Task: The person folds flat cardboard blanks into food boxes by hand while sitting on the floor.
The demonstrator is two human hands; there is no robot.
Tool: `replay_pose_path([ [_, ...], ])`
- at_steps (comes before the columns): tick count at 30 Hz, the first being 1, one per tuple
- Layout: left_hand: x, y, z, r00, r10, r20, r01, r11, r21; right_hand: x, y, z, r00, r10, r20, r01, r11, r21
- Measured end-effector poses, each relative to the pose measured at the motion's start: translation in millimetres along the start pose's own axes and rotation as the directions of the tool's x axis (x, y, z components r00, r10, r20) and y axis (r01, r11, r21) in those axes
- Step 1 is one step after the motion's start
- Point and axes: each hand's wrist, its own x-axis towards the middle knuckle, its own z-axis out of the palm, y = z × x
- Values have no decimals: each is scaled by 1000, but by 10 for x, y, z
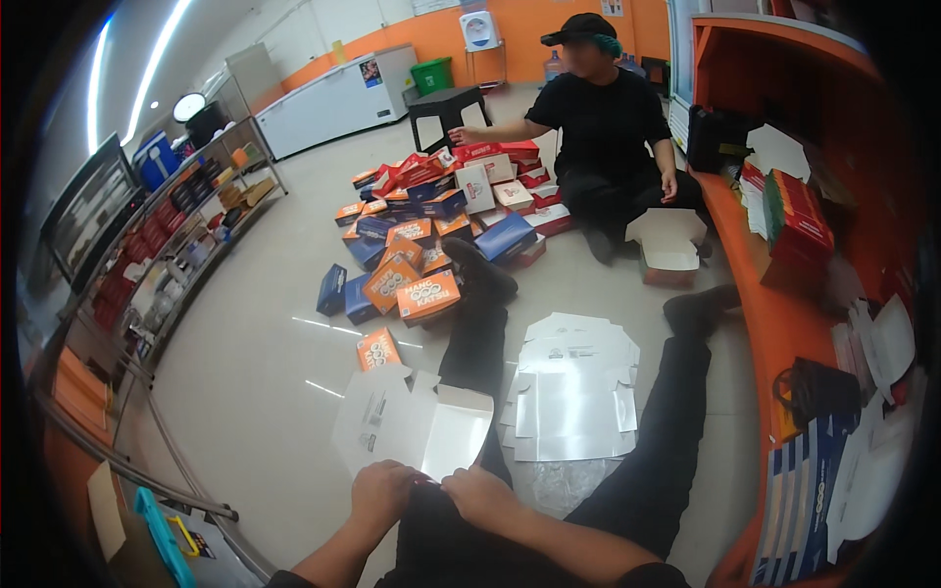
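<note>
A partly folded cardboard box (458, 427), white inside, leans over my left leg with its broad lid flap spread to the left. Along its near edge my left hand (385, 490) pinches the card with curled fingers. Close beside it, my right hand (478, 495) grips the same edge, and a bit of red shows between the two hands. The fingertips are partly hidden by the knuckles. Between my outstretched legs lies a stack of flat, unfolded box blanks (573, 397), pale side up. A crumpled clear plastic bag (580, 478) sticks out beneath the stack's near end.
A large heap of folded orange, blue and red boxes (428, 294) covers the floor ahead. Another person (613, 127) sits behind it, near an open white box (669, 257). An orange shelf (730, 255) stands at right, a metal rack (186, 230) at left, a black stool (446, 103) farther back.
</note>
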Motion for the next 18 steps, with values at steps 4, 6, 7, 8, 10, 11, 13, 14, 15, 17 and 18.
replay_pose_path([
  [4, -61, -143, 16, 993, 88, 76, -93, 994, 58, 9, 31, 53, 997, -37, -75, 38, 999, 17],
  [6, -83, -190, 33, 991, 119, 68, -124, 989, 83, 9, 41, 30, 994, -59, -88, 61, 998, 18],
  [7, -88, -180, 47, 987, 142, 70, -147, 986, 81, 4, 52, 21, 995, -65, -79, 66, 998, 8],
  [8, -90, -168, 60, 984, 164, 72, -170, 982, 80, -1, 63, 16, 995, -72, -70, 72, 997, -1],
  [10, -82, -152, 109, 991, 125, 46, -129, 988, 83, -20, 97, 55, 992, -100, -74, 99, 995, -7],
  [11, -79, -138, 119, 995, 94, 30, -96, 992, 76, -23, 110, 72, 991, -112, -79, 112, 994, -15],
  [13, -66, -124, 88, 995, 86, 57, -91, 992, 85, -31, 83, 88, 995, -84, -61, 82, 996, -34],
  [14, -54, -121, 68, 992, 85, 91, -93, 992, 85, -31, 62, 88, 998, -45, -45, 42, 997, -58],
  [15, -48, -100, 38, 993, 82, 89, -90, 992, 87, -26, 44, 66, 998, -48, -43, 45, 997, -56],
  [17, -60, -50, -21, 990, 65, 123, -75, 994, 83, -9, 19, 18, 985, -108, -137, 102, 994, -51],
  [18, -58, -49, -10, 990, 65, 122, -75, 994, 82, -5, 36, 28, 985, -109, -137, 102, 993, -52],
])
